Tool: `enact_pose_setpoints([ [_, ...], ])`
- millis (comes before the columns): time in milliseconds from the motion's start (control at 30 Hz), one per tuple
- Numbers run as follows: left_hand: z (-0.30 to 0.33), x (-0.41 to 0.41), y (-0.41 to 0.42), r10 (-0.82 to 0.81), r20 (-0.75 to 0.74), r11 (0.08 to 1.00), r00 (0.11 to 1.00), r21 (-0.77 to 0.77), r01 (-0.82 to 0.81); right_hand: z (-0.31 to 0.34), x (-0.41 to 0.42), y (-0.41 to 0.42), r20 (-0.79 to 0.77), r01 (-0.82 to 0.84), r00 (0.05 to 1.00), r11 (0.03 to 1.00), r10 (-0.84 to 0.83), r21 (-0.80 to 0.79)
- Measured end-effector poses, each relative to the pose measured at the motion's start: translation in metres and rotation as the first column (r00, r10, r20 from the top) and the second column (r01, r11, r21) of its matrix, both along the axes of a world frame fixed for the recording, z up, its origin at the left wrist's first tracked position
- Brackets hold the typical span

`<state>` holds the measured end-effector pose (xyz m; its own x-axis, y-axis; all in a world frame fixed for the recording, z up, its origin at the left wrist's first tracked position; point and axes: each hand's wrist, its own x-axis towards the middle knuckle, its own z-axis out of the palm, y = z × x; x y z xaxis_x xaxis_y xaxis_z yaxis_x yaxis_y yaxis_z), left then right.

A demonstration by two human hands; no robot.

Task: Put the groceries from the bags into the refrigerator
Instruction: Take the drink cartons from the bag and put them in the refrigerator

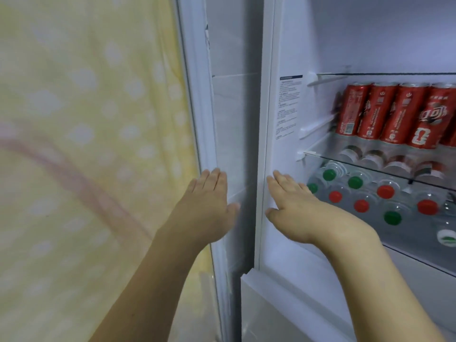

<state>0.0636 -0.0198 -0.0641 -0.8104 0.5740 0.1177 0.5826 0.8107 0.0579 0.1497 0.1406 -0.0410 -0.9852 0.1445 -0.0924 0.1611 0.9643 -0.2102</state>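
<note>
with both the left hand (207,206) and right hand (293,206) flat and empty, red cans (385,114) at the glass shelf's front edge could be toppled if the refrigerator door (195,95) is jolted.

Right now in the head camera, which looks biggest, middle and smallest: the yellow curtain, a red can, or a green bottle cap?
1. yellow curtain, filling the left side.
2. red can.
3. green bottle cap.
The curtain hangs nearer the camera, which exaggerates its lead.
</note>
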Motion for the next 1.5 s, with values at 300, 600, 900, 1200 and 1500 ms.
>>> enact_pose_setpoints([
  [300, 0.000, 0.022, -0.099, 0.255, 0.026, 0.966, 0.967, 0.032, -0.256, -0.010, -0.029, -0.083, 0.040, -0.251, 0.967, 0.967, 0.253, -0.051],
  [600, 0.003, 0.045, -0.160, 0.406, 0.049, 0.914, 0.913, -0.008, -0.406, -0.013, -0.045, -0.141, 0.036, -0.377, 0.925, 0.926, 0.378, -0.028],
  [900, 0.006, 0.081, -0.217, 0.577, 0.055, 0.817, 0.815, -0.050, -0.575, -0.010, -0.047, -0.203, 0.007, -0.560, 0.828, 0.828, 0.560, 0.005],
  [1200, 0.004, 0.110, -0.265, 0.718, 0.073, 0.695, 0.693, -0.021, -0.718, -0.007, -0.039, -0.262, 0.014, -0.693, 0.721, 0.721, 0.693, 0.008],
  [1500, 0.015, 0.179, -0.339, 0.817, 0.049, 0.572, 0.575, 0.052, -0.818, 0.003, 0.001, -0.356, 0.002, -0.822, 0.569, 0.569, 0.822, 0.017],
])
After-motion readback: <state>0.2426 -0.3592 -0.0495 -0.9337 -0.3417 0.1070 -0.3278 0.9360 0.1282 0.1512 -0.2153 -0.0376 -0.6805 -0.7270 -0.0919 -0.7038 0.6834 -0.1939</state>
